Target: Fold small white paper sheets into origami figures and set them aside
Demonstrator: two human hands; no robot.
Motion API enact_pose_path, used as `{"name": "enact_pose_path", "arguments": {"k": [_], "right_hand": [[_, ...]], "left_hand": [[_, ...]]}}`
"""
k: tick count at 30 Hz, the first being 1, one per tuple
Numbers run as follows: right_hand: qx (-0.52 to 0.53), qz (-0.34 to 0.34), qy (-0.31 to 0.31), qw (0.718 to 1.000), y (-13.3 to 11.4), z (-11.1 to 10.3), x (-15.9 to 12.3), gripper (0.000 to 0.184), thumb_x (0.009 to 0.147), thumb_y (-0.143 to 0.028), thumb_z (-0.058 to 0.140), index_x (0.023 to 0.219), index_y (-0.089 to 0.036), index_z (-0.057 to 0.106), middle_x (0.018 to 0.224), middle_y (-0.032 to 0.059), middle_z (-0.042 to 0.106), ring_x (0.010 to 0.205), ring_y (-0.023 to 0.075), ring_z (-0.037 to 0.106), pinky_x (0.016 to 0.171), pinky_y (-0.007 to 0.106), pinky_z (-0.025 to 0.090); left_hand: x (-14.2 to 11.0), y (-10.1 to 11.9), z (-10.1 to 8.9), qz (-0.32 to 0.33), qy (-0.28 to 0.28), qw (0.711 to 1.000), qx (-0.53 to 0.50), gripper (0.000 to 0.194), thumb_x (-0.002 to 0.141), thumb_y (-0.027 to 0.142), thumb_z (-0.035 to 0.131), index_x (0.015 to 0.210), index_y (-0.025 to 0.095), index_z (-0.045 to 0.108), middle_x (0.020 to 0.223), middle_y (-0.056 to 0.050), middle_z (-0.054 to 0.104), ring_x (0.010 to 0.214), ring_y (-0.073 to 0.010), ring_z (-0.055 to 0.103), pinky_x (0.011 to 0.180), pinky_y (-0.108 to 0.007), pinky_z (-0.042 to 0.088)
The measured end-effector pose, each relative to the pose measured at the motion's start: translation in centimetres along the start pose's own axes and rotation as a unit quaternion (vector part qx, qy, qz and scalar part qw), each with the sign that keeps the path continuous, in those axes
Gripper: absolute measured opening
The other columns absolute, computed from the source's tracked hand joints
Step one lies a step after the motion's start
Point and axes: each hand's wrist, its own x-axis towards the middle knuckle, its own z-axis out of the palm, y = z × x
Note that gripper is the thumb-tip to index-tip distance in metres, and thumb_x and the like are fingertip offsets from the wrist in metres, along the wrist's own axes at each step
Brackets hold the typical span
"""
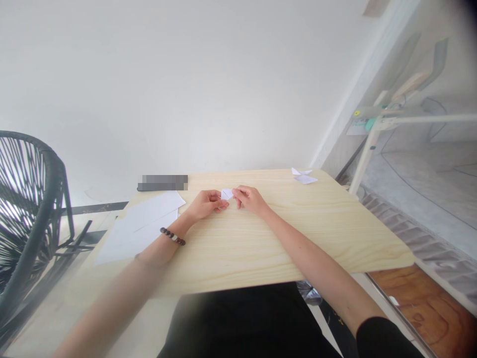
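Observation:
Between my two hands is a small piece of folded white paper (227, 194), just above the middle of the table. My left hand (206, 204), with a beaded bracelet (172, 236) on its wrist, pinches the left side of the paper. The fingers of my right hand (249, 198) are closed on its right side. Several white paper sheets (149, 226) lie on the table by my left forearm. At the far right corner rests a folded white paper shape (304, 176) with pointed flaps.
The pale wooden table (298, 228) stands against a white wall (223, 89). A dark, pixelated object (163, 183) lies at its far left edge. To the left is a dark woven chair (33, 199); to the right, a white metal frame (365, 154) beside a bed.

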Motion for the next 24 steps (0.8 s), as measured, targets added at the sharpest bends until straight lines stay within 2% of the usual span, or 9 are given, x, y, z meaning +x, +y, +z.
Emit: {"name": "enact_pose_path", "arguments": {"k": [7, 10, 14, 18, 24], "right_hand": [[0.019, 0.008, -0.046, 0.999, 0.23, -0.08, -0.03, 0.033, 0.077, -0.044, 0.04, 0.061, -0.016, 0.049, 0.046, -0.0038, 0.049, 0.043, 0.0072, 0.048, 0.052, 0.019, 0.04], [0.017, 0.003, -0.068, 0.998, 0.11, -0.06, -0.11, 0.033, 0.077, -0.043, 0.039, 0.06, -0.016, 0.048, 0.046, -0.0039, 0.048, 0.044, 0.0067, 0.047, 0.052, 0.019, 0.039], [0.007, 0.006, -0.08, 0.997, -0.05, 0.0, -0.16, 0.034, 0.078, -0.043, 0.038, 0.06, -0.016, 0.048, 0.045, -0.0042, 0.046, 0.043, 0.0063, 0.045, 0.052, 0.019, 0.038], [0.003, 0.033, -0.081, 0.996, 0.01, 0.02, -0.13, 0.037, 0.077, -0.046, 0.038, 0.057, -0.015, 0.047, 0.044, -0.0043, 0.043, 0.041, 0.0059, 0.041, 0.047, 0.019, 0.036], [0.024, 0.041, -0.045, 0.998, 0.46, -0.05, -0.03, 0.037, 0.076, -0.047, 0.038, 0.058, -0.016, 0.045, 0.045, -0.0041, 0.043, 0.04, 0.0059, 0.04, 0.044, 0.018, 0.033]], "left_hand": [[-0.51, 0.57, 0.41, 0.026, 0.029, 0.999, 0.018, 0.034, 0.068, 0.043, 0.054, 0.087, 0.016, 0.059, 0.078, -0.005, 0.061, 0.07, -0.0151, 0.055, 0.053, -0.023, 0.043], [-0.38, 0.43, 0.21, 0.035, 0.041, 0.998, 0.021, 0.035, 0.069, 0.043, 0.053, 0.09, 0.015, 0.058, 0.075, -0.004, 0.06, 0.06, -0.0114, 0.053, 0.049, -0.021, 0.04], [-0.07, 0.11, -0.05, 0.027, 0.054, 0.998, 0.024, 0.034, 0.067, 0.043, 0.057, 0.08, 0.012, 0.059, 0.065, -0.002, 0.058, 0.05, -0.0084, 0.049, 0.049, -0.021, 0.038], [-0.07, 0.33, 0.05, 0.015, 0.043, 0.999, -0.017, 0.035, 0.064, 0.043, 0.059, 0.076, 0.01, 0.058, 0.066, -0.004, 0.059, 0.055, -0.01, 0.051, 0.052, -0.023, 0.041], [-0.26, 0.45, 0.12, -0.027, -0.003, 0.998, -0.062, 0.041, 0.063, 0.037, 0.063, 0.093, 0.011, 0.055, 0.075, -0.005, 0.062, 0.066, -0.0125, 0.057, 0.065, -0.029, 0.046]]}}
